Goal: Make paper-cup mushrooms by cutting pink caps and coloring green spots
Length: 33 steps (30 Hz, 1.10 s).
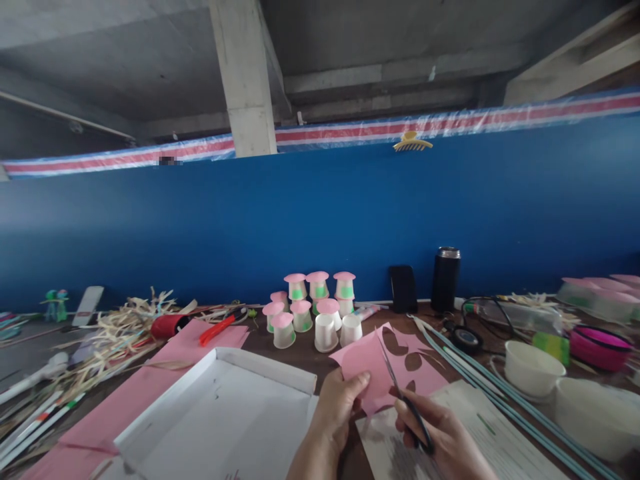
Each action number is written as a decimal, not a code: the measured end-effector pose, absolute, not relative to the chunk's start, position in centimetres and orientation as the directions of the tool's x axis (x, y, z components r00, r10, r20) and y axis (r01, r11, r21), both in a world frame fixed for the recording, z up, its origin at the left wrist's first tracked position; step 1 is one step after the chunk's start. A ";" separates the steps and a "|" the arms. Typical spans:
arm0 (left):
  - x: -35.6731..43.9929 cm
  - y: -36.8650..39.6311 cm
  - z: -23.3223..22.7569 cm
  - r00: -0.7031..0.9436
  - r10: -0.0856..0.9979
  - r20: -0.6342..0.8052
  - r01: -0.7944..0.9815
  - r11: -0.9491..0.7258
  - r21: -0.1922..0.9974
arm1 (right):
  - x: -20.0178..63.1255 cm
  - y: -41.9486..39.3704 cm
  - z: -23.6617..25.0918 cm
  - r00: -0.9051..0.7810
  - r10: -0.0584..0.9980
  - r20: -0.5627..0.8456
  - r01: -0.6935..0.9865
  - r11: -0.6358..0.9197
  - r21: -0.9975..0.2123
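While the left hand (341,401) pinches the pink paper (387,370) at its 7 o'clock corner, the sheet looks light and floppy. The right hand (440,437), its grip closed through the handles, works the scissors (400,387); hold near the cut.

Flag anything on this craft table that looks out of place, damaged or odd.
Little stands out. The pink paper sheet in the left hand has rounded holes, but the right hand holds scissors against it, so they look like cut-outs. A yellow hair claw sits oddly on the blue partition.

The left hand (340,403) holds pink paper (380,363) while the right hand (440,433) grips scissors (403,390) against it.
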State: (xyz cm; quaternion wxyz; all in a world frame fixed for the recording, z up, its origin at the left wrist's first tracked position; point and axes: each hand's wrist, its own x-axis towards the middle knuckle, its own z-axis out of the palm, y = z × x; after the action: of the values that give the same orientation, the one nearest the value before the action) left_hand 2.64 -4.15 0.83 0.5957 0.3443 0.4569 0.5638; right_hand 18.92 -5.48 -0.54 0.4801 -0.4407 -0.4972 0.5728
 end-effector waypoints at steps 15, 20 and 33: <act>2.6 -4.0 0.6 -0.024 0.987 -0.159 -0.375 0.139 0.917 | 18.0 -5.5 -0.9 -0.054 0.998 -0.039 -0.149 -0.046 -0.988; 2.6 -4.0 0.4 -0.028 0.989 -0.144 -0.375 0.123 0.919 | 18.0 -5.6 -0.7 -0.050 0.998 -0.048 -0.149 -0.055 -0.987; 2.6 -3.6 -0.2 -0.057 0.989 -0.139 -0.402 0.105 0.909 | 18.0 -5.8 -0.4 -0.044 0.997 -0.066 -0.150 -0.072 -0.986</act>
State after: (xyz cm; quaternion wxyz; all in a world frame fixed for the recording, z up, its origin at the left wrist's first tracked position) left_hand 2.56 -3.57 -0.22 0.5999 0.3341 0.4387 0.5797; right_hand 18.04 -5.82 -0.36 0.5091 -0.4678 -0.4526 0.5631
